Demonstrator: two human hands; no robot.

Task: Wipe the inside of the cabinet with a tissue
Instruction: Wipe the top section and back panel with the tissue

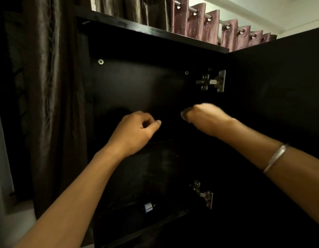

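The dark cabinet stands open in front of me, its inside almost black. Both my arms reach into the upper compartment above a dusty-looking shelf. My left hand hovers over the shelf's back part with fingers curled and thumb tip against the index finger; nothing shows between them. My right hand is further right, slightly blurred, with its fingers curled under and hidden behind its back. I see no tissue in either hand or anywhere in the cabinet.
The cabinet door hangs open on the right, held by an upper hinge and a lower hinge. A small white-and-dark object lies on the lower level. Dark curtains hang at the left and pink curtains behind the top.
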